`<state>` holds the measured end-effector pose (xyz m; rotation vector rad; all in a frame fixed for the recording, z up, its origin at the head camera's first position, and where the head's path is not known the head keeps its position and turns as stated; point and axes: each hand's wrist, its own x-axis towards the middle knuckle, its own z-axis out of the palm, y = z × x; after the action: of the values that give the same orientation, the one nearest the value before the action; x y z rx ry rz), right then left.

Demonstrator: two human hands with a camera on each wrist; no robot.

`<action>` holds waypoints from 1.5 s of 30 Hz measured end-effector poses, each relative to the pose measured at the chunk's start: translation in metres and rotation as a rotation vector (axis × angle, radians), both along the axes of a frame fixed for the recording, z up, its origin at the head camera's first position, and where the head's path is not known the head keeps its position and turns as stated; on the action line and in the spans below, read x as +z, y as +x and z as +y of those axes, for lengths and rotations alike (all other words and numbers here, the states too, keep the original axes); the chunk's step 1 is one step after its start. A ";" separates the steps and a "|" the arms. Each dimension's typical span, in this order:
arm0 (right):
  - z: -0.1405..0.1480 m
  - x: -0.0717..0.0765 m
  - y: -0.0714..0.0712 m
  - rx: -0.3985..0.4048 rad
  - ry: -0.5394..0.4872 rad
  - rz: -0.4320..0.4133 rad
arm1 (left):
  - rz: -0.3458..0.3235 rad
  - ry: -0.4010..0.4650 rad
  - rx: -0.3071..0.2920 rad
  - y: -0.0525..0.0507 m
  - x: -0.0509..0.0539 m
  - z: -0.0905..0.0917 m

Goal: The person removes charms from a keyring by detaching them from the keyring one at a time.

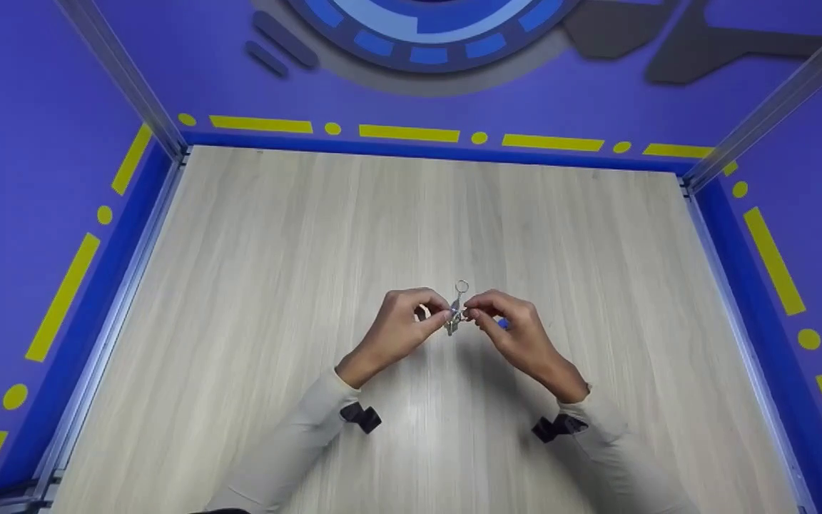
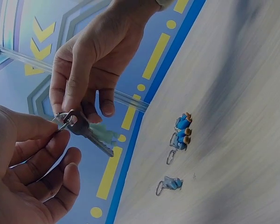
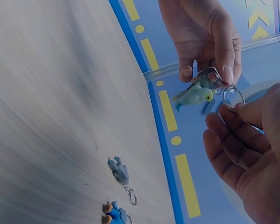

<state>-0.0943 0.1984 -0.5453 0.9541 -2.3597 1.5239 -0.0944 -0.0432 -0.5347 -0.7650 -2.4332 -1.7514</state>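
Both hands meet over the middle of the table, fingertips close together. My left hand [image 1: 402, 321] pinches a metal key ring [image 2: 64, 125] that passes through the head of a silver key [image 2: 95, 139]. From the other side, thumb and finger of my right hand [image 1: 514, 332] pinch the key ring [image 3: 233, 97] too. A pale green animal figurine [image 3: 193, 95] hangs beside the key. Fingertips partly hide the ring, and whether it is spread apart cannot be told.
On the table [image 1: 311, 235] below the hands lies a grey figurine keychain [image 3: 119, 171] with its own ring. Near it lie blue-and-brown figurines [image 2: 182, 133] with a ring. Blue panels [image 1: 454, 107] with yellow marks enclose the back and sides.
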 end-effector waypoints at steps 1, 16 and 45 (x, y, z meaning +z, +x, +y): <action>0.000 0.000 0.000 0.002 0.000 0.008 | -0.002 0.001 0.000 0.000 0.000 0.000; 0.000 0.005 -0.003 0.060 0.004 0.105 | -0.013 0.020 -0.018 -0.001 -0.001 0.002; -0.002 0.013 0.006 -0.063 -0.106 -0.251 | 0.008 0.001 -0.015 0.000 0.000 0.003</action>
<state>-0.0884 0.1963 -0.5320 0.6938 -2.4152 1.8170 -0.0940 -0.0403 -0.5344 -0.7909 -2.4273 -1.7516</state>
